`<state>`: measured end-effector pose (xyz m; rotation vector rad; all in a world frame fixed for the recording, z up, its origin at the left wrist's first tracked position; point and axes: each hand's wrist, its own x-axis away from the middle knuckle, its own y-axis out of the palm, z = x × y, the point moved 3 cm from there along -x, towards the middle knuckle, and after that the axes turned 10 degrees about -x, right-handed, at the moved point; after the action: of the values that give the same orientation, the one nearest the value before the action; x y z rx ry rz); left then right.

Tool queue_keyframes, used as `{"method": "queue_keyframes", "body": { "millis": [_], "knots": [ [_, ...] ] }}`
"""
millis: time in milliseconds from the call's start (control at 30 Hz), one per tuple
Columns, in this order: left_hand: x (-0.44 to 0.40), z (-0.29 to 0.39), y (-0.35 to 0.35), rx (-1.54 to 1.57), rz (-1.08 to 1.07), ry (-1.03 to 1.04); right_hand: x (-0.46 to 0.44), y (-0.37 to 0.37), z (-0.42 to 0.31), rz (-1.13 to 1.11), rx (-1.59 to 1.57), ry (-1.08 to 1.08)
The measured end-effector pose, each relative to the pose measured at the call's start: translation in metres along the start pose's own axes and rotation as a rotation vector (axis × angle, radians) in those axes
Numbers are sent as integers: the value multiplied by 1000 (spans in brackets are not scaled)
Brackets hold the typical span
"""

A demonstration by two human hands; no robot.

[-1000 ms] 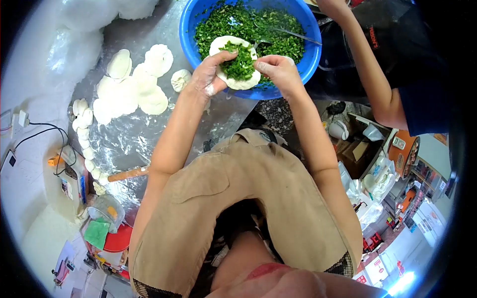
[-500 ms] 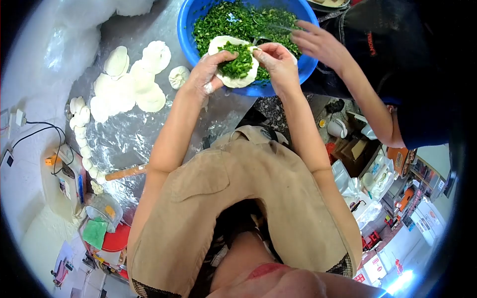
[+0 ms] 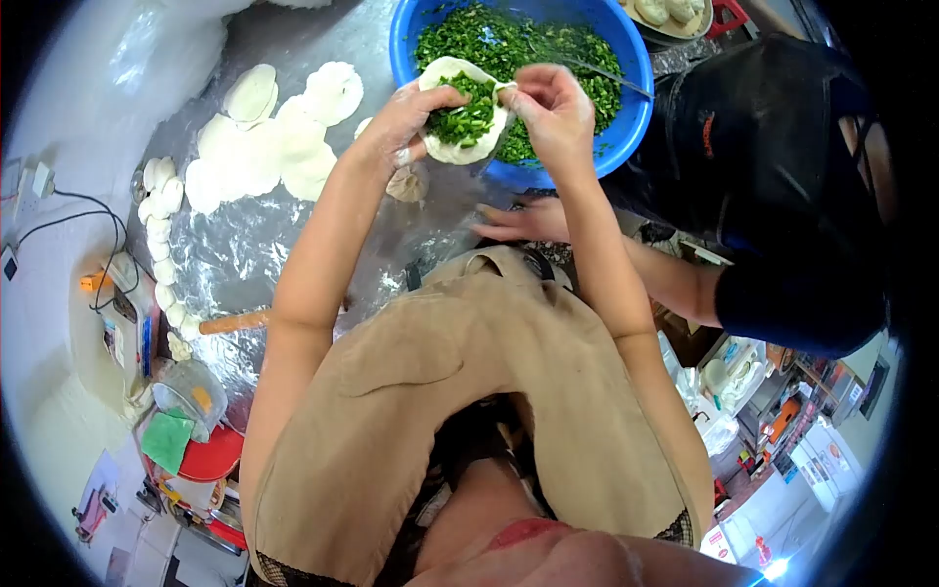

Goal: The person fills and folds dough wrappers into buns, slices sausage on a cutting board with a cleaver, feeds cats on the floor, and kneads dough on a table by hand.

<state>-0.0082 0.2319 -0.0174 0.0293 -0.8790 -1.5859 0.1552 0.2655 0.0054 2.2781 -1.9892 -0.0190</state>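
A round dough wrapper [image 3: 453, 154] rests in my left hand [image 3: 389, 125], whose fingers curl under it and whose thumb presses on the chopped green filling [image 3: 462, 119]. My right hand [image 3: 556, 115] pinches the wrapper's right edge between thumb and fingers. Just behind is a blue basin [image 3: 641, 132] of chopped greens, with a thin utensil [image 3: 621, 80] leaning on its rim. A pleated bun [image 3: 407, 184] sits on the table below my left wrist. Another white piece is mostly hidden behind that wrist.
Flat dough rounds [image 3: 249, 157] overlap on the floured table [image 3: 264, 245]. Dough lumps [image 3: 161, 235] line its left edge, near a rolling pin [image 3: 235, 321]. At the right stands a co-worker in a black apron [image 3: 753, 147], whose hand [image 3: 528, 221] reaches beneath my right forearm.
The co-worker's hand has moved from over the basin down to the table beside my forearm. A pleated bun now shows below my left wrist. My hands still hold the wrapper; the view has shifted.
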Motion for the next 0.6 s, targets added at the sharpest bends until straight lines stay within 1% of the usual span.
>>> {"method": "queue_keyframes", "body": {
  "millis": [33, 100, 167, 200, 233, 300, 367, 433, 500, 533, 567, 600],
  "knots": [
    [2, 1, -3, 2, 7, 6, 1, 4, 0, 28, -91, 9],
    [6, 3, -10, -22, 9, 7, 0, 10, 4, -23, -134, 5],
    [17, 5, -20, -39, 39, 12, 4, 21, 0, -170, 182, 78],
    [26, 6, -23, -48, 54, 4, 9, 30, -1, -186, 216, 9],
    [36, 6, -29, -55, 72, -4, 13, 39, 0, -208, 213, 10],
    [56, 3, -41, -19, 73, 3, 24, 59, -4, -261, 267, -154],
    [82, 2, -53, -28, 176, 22, 42, 79, -9, -295, 301, -160],
    [110, 2, -65, -5, 192, 68, 60, 98, -14, -230, 238, -244],
    [139, 3, -72, 170, 134, 105, 69, 113, -5, -281, 242, -218],
    [153, 2, -78, 234, 88, 66, 72, 124, 2, -353, 126, -129],
    [163, -1, -84, 242, 107, 80, 77, 134, 7, -422, 11, -38],
    [173, -5, -89, 181, 186, 116, 83, 143, 10, -452, -31, 86]
  ]
}}
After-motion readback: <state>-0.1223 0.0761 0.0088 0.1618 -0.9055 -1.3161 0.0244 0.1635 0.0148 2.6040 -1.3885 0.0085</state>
